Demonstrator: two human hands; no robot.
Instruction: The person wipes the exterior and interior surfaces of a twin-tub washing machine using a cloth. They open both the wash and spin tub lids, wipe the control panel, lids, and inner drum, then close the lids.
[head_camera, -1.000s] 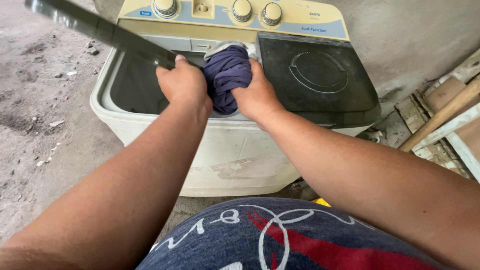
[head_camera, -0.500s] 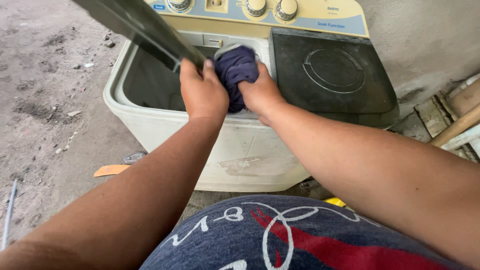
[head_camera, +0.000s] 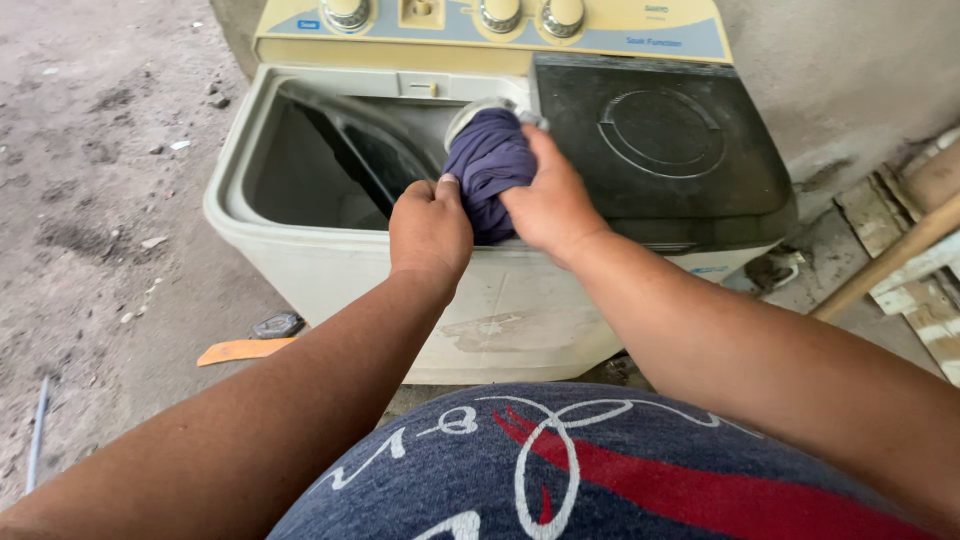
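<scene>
Both bare forearms extend far, converging at centre. Left hand (head_camera: 430, 228): knuckles up, fingers curled in a closed grip. Right hand (head_camera: 548, 200): just right of it, fingers wrapped, thumb side up, wrist slightly bent.

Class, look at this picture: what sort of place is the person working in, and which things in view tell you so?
Probably a rough outdoor or semi-open washing spot at a home. A twin-tub washing machine stands on bare, gritty concrete ground against a stained wall, and both hands, left hand and right hand, grip a bundled dark blue cloth.
</scene>
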